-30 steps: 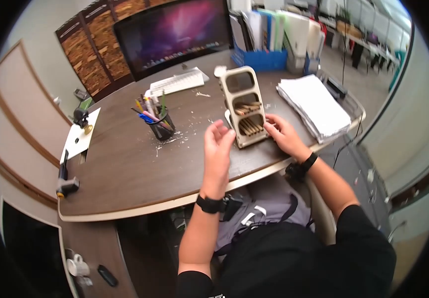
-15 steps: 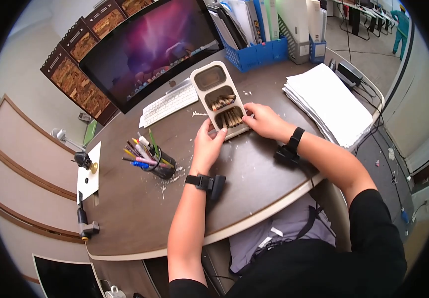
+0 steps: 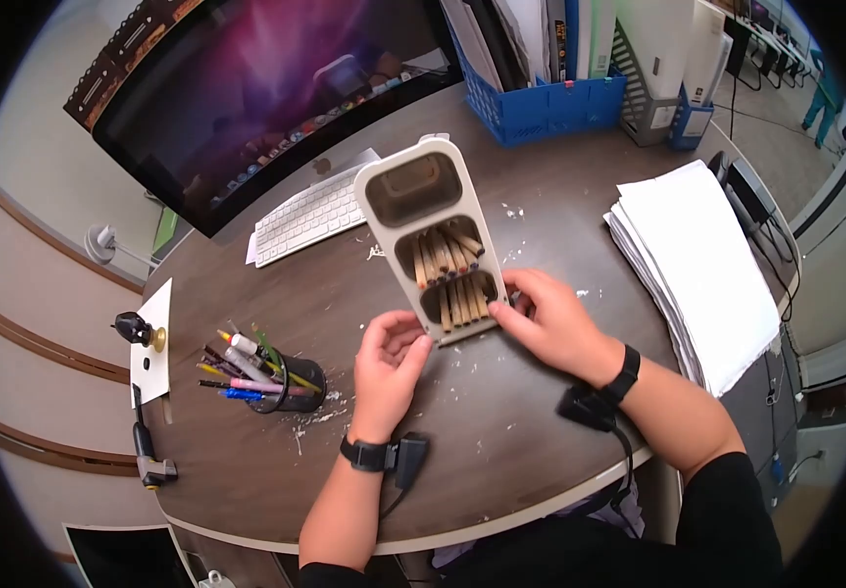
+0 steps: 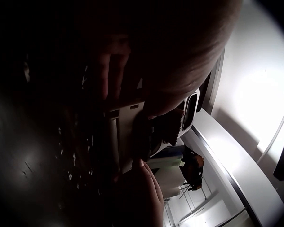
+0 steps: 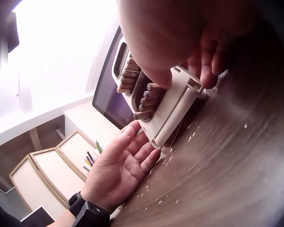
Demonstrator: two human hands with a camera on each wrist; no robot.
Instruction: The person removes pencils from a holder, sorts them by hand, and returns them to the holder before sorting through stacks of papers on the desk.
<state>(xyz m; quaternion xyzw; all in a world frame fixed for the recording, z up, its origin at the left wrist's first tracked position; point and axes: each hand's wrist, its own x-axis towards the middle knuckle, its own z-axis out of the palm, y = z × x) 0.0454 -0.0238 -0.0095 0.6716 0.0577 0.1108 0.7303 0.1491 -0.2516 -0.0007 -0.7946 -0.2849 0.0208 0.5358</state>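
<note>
Rack [image 3: 392, 245] is tilted mid-frame, wooden sticks [image 3: 447, 253] in its lower two pockets. Going left to right, we've got a pen cup [image 3: 305, 384] lower left, then the left hand [image 3: 388, 377], fingers loose, at the rack's bottom-left corner. Right hand [image 3: 562, 331] pinches its lower-right edge; paper stack [image 3: 702, 269], right side.

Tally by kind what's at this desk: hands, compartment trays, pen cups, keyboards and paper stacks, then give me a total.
Left hand and right hand: 2
Compartment tray: 1
Pen cup: 1
Keyboard: 1
Paper stack: 1
Total: 6
</note>
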